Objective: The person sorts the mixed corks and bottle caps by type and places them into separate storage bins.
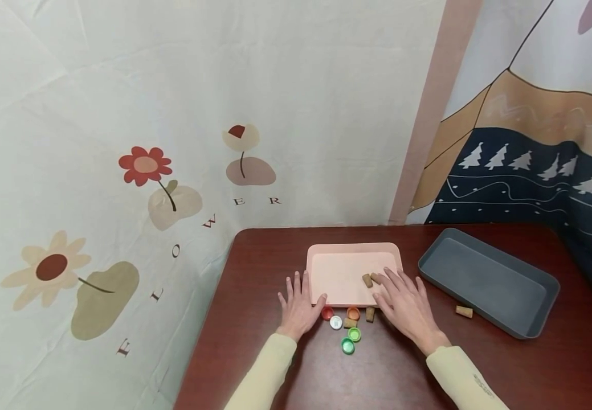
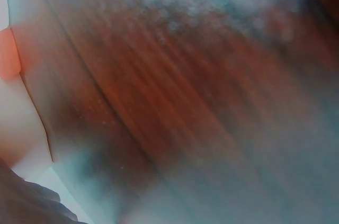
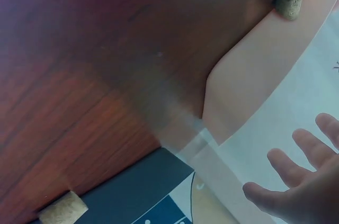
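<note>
A pink tray lies between the two hands, with two corks inside near its right side. My left hand has its fingers spread along the tray's left edge, thumb at the front left corner. Over the right edge reaches my right hand, fingers extended beside the corks and holding nothing; its fingers also show spread in the right wrist view. Just in front of the tray are a red cap, a white cap, an orange cap, two green caps and two more corks.
A dark grey tray stands at an angle on the right of the brown table. One cork lies by its near edge. Printed cloth hangs behind and to the left of the table.
</note>
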{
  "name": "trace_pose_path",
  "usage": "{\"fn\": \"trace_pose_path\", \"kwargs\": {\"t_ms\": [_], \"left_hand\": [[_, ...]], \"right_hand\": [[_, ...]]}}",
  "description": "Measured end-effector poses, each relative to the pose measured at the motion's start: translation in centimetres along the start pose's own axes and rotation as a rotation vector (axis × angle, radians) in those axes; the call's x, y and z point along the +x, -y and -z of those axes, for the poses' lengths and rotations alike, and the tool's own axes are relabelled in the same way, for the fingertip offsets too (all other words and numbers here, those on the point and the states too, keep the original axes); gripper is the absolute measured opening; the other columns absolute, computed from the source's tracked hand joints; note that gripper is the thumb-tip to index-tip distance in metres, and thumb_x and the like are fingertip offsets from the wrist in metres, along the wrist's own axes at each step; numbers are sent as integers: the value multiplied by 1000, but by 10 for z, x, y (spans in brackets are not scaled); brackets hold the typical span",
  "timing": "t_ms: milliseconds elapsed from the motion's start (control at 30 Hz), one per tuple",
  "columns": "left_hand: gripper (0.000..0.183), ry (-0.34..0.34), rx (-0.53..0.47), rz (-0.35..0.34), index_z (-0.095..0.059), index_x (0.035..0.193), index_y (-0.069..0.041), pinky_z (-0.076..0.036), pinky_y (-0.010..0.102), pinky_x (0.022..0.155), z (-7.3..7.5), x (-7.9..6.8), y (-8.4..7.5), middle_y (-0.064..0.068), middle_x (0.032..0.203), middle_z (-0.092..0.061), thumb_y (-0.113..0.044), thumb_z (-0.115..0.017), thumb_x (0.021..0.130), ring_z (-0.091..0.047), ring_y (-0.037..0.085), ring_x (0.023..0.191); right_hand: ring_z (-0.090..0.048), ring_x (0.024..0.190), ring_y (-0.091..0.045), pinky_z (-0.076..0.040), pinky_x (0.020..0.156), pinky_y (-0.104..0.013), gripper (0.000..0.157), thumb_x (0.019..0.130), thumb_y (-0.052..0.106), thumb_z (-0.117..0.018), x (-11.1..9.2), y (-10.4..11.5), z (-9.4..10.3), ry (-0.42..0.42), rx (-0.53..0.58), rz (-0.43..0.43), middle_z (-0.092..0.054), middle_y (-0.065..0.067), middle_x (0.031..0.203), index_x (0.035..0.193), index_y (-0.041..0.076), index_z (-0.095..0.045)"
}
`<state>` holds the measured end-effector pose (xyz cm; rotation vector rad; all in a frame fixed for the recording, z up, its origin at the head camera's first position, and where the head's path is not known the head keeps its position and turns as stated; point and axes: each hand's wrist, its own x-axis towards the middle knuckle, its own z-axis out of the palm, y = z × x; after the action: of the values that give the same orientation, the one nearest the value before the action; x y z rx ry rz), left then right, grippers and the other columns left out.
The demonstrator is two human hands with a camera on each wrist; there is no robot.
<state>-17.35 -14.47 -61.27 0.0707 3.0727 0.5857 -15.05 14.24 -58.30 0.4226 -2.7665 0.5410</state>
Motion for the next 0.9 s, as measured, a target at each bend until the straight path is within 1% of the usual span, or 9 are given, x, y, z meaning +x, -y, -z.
{"fn": "trace_pose_path", "kwargs": {"t_ms": [67, 233, 367, 533, 733, 900], "left_hand": [[90, -3, 4, -1, -22, 166, -11, -17, 78, 113, 1, 0, 0, 20, 170, -20, -66, -46, 99, -13, 46, 156], [90, -25, 6, -9, -23, 166, -11, -18, 78, 113, 0, 0, 2, 19, 170, -20, -65, -47, 99, -15, 47, 155], [90, -31, 10, -17, -23, 165, -10, -18, 78, 112, -2, -1, 3, 19, 171, -18, -65, -47, 99, -14, 47, 155], [90, -29, 8, -21, -23, 165, -10, -17, 79, 112, -3, -1, 3, 15, 172, -16, -65, -47, 99, -13, 47, 155], [89, -24, 11, -22, -23, 166, -11, -17, 78, 112, -2, 0, 2, 8, 173, -15, -65, -46, 99, -12, 46, 156], [88, -33, 10, -29, -23, 166, -12, -19, 78, 112, -3, 0, 3, 6, 174, -14, -64, -48, 98, -13, 45, 156]], "right_hand": [[-47, 139, -44, -29, 109, -75, 52, 98, 43, -65, -4, 0, 0, -6, -6, 9, -54, -14, 152, 144, 19, -62], [-49, 138, -43, -31, 109, -73, 56, 97, 43, -66, -12, 6, 2, -3, -15, 42, -55, -13, 151, 144, 13, -62], [-51, 136, -41, -32, 110, -71, 53, 96, 41, -69, -19, 15, 1, -12, -5, 81, -58, -13, 148, 140, 11, -64], [-58, 129, -40, -37, 106, -71, 50, 93, 37, -75, -25, 28, -2, -41, 2, 153, -64, -14, 140, 135, 10, -68], [-63, 118, -35, -43, 101, -68, 47, 88, 34, -81, -29, 45, -11, -50, -2, 252, -69, -10, 130, 129, 12, -71], [-64, 115, -33, -43, 100, -68, 43, 87, 33, -82, -30, 56, -20, -31, 12, 309, -70, -7, 127, 125, 14, -74]]}}
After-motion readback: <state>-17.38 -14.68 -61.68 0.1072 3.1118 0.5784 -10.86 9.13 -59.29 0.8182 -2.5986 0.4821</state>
